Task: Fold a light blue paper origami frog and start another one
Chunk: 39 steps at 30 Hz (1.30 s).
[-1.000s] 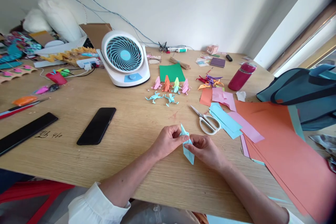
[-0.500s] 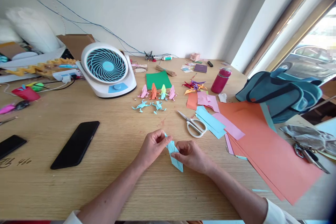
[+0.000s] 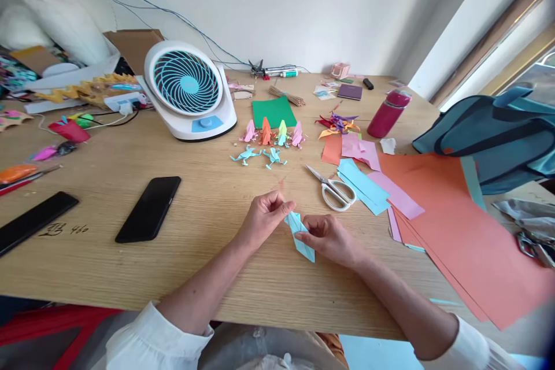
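A folded light blue paper (image 3: 304, 247) is held just above the wooden table (image 3: 208, 185), near its front middle. My left hand (image 3: 264, 218) pinches the paper's upper left end between thumb and fingers. On the right side of the same paper, my right hand (image 3: 330, 239) grips it, the thumb lying across its face. White-handled scissors (image 3: 337, 194) lie beyond my right hand. Farther back stand small folded figures in pink, orange (image 3: 266, 132) and green, with two light blue ones (image 3: 273, 156) in front of them.
Blue strips (image 3: 364, 188) and large orange sheets (image 3: 459, 231) lie to the right, near a pink bottle (image 3: 389, 114) and a teal bag (image 3: 481, 139). A fan (image 3: 188, 89), green paper (image 3: 274, 111) and a black phone (image 3: 148, 209) are farther left.
The view has shifted, showing more of the table's front edge and my sleeves. Both hands still hold the blue paper, whose upper end now looks more spread.
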Each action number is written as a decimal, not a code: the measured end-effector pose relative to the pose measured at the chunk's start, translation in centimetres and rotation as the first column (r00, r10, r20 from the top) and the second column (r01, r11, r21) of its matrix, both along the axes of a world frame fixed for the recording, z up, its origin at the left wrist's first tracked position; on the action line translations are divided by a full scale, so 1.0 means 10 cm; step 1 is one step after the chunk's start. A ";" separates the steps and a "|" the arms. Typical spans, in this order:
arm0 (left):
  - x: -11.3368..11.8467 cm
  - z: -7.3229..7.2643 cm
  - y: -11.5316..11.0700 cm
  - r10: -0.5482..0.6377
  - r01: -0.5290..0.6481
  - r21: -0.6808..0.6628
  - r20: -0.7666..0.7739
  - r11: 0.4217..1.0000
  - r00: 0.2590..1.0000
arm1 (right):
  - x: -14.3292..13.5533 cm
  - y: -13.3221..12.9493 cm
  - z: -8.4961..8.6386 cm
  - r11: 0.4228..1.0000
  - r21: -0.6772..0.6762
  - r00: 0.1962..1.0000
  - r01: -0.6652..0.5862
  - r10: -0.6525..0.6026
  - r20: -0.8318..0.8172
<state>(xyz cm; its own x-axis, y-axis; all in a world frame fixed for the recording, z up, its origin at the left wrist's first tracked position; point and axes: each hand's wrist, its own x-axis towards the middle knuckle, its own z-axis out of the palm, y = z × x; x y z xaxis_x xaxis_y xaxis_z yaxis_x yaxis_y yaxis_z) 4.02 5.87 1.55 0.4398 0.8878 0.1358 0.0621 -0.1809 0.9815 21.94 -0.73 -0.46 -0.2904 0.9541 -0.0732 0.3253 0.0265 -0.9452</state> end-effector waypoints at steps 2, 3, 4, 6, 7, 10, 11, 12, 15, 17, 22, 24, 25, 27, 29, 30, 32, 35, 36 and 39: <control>-0.02 0.03 0.01 -0.014 0.014 -0.015 -0.001 1.000 1.000 | 0.00 0.00 0.01 1.000 -0.008 1.000 0.000 0.000 -0.014; -0.03 0.05 0.01 -0.011 0.011 -0.001 -0.009 1.000 1.000 | -0.01 0.00 0.01 1.000 -0.009 1.000 0.000 0.000 -0.016; -0.05 0.07 0.01 -0.001 0.002 0.023 -0.020 1.000 1.000 | -0.01 0.00 0.01 1.000 -0.012 1.000 0.000 -0.001 -0.014; -0.06 0.10 0.00 0.020 -0.015 0.085 -0.051 0.996 0.999 | -0.01 0.01 0.01 1.000 -0.016 1.000 0.000 -0.001 -0.014; -0.07 0.09 0.00 0.022 -0.014 0.114 -0.069 0.993 0.997 | -0.01 0.01 0.01 1.000 -0.016 1.000 0.000 -0.001 -0.018; -0.04 0.05 0.00 0.017 0.002 0.181 -0.102 0.984 0.995 | -0.01 0.01 0.03 1.000 0.004 1.000 -0.004 0.004 -0.022; -0.03 0.04 0.00 0.022 -0.002 0.196 -0.103 0.981 0.994 | -0.01 0.01 0.03 1.000 0.017 1.000 -0.004 0.004 -0.018; -0.02 0.02 0.00 0.029 -0.009 0.204 -0.095 0.979 0.995 | -0.01 0.01 0.03 1.000 0.027 1.000 -0.004 0.004 -0.015; 0.00 0.01 0.00 0.014 -0.005 0.157 -0.055 0.988 0.998 | -0.01 0.00 0.03 1.000 0.025 0.999 -0.006 0.007 -0.039; -0.01 0.03 0.00 -0.011 0.015 0.105 -0.034 0.994 0.999 | -0.01 0.01 0.02 1.000 0.011 0.998 0.001 0.000 -0.068; 0.00 0.02 -0.01 -0.050 0.050 0.007 -0.039 0.999 0.998 | -0.04 0.03 0.05 0.995 0.004 0.974 0.101 -0.098 -0.204; 0.05 -0.03 -0.04 -0.104 0.103 -0.061 -0.025 0.993 0.994 | -0.06 0.04 0.06 0.986 -0.007 0.959 0.165 -0.162 -0.233; 0.07 -0.06 -0.06 -0.120 0.119 -0.094 -0.002 0.988 0.993 | -0.06 0.05 0.06 0.980 -0.013 0.951 0.199 -0.196 -0.240; 0.12 -0.11 -0.08 -0.113 0.124 -0.157 0.075 0.980 0.991 | -0.08 0.06 0.04 0.968 -0.022 0.935 0.249 -0.246 -0.254; 0.14 -0.13 -0.09 -0.079 0.111 -0.217 0.149 0.970 0.986 | -0.09 0.07 0.01 0.964 -0.016 0.929 0.266 -0.261 -0.264; 0.14 -0.13 -0.09 -0.061 0.102 -0.241 0.170 0.965 0.984 | -0.09 0.07 0.00 0.964 -0.010 0.929 0.265 -0.258 -0.267; 0.12 -0.12 -0.09 -0.031 0.078 -0.262 0.179 0.962 0.983 | -0.08 0.06 -0.02 0.971 -0.007 0.932 0.239 -0.231 -0.280; 0.11 -0.10 -0.07 -0.002 0.038 -0.229 0.157 0.973 0.988 | -0.06 0.05 -0.02 0.984 -0.022 0.936 0.178 -0.176 -0.304; 0.11 -0.10 -0.07 0.004 0.027 -0.207 0.147 0.978 0.989 | -0.06 0.05 -0.02 0.987 -0.025 0.938 0.160 -0.160 -0.306; 0.12 -0.12 -0.08 0.024 -0.006 -0.153 0.118 0.988 0.993 | -0.05 0.06 -0.03 0.988 -0.020 0.944 0.150 -0.150 -0.296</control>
<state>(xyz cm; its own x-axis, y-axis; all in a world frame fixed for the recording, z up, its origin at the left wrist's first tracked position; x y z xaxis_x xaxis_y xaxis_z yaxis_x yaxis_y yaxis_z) 5.25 5.04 0.38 0.4148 0.9086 0.0496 -0.0553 -0.0292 0.9980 21.40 -0.13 -0.75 -0.1521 0.9884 -0.0031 0.0318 0.0017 -0.9995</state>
